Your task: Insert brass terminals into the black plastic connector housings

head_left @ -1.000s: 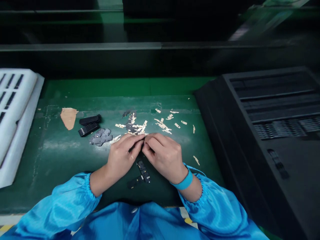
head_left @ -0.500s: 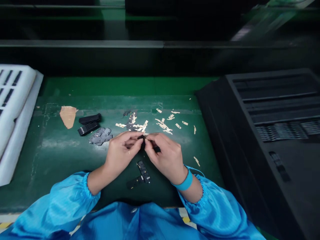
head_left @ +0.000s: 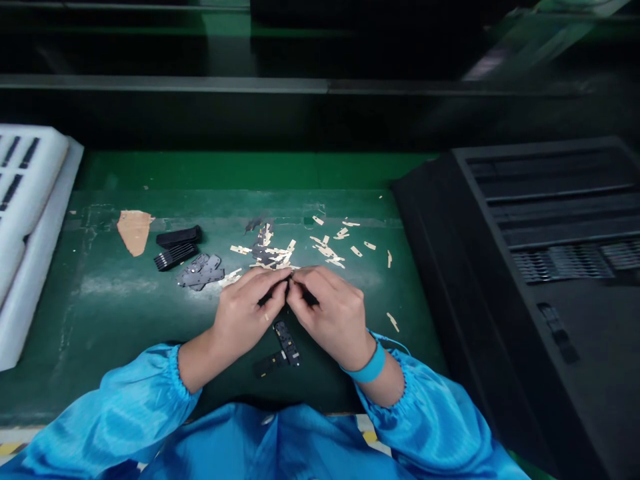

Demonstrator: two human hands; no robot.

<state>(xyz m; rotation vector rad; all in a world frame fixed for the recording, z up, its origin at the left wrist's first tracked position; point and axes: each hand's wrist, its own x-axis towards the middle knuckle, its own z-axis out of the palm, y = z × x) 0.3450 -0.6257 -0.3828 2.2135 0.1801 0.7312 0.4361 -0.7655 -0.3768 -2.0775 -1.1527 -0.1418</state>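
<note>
My left hand and my right hand meet over the middle of the green mat, fingertips pinched together on a small black part that is mostly hidden by the fingers. Below the hands two black flat parts lie on the mat in an L shape. Just beyond the fingertips lies a scatter of tan paper strips mixed with dark parts. Both arms wear blue sleeves, and a blue band circles the right wrist.
A pile of grey flat parts and two black ribbed stacks lie left of the hands, with a tan scrap beyond. A white foam tray sits at far left. A large black tray fills the right side.
The hands stayed together over the same spot. Their fingertips worked the small part, lifting slightly half a second ago and now lowered and drawn closer together again.
</note>
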